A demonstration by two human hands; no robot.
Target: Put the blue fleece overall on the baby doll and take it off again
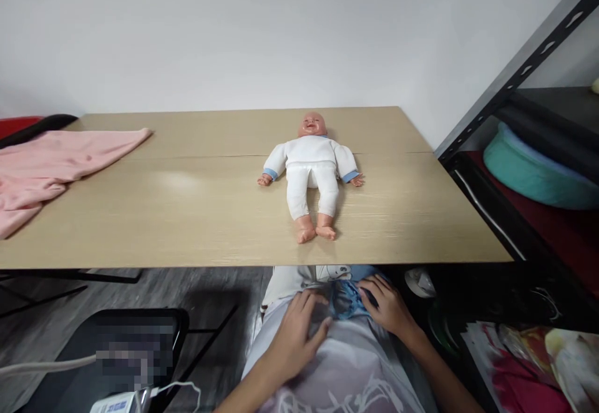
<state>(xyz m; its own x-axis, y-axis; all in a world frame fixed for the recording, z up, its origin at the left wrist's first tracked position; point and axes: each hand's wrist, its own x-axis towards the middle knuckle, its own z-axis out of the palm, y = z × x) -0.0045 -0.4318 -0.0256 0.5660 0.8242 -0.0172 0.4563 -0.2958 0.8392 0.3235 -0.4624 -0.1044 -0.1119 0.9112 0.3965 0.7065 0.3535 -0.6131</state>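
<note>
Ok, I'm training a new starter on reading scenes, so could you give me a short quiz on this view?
1. What colour are the cuffs on the baby doll lying on the table?
2. True or false: both hands are resting on the tabletop.
3. Fill in: the pink cloth lies toward the ____ end of the table, as seen in the picture.

Key:
1. Blue.
2. False: the left hand and right hand are on either side of the blue fabric, nearer than the table's edge.
3. Left.
</note>
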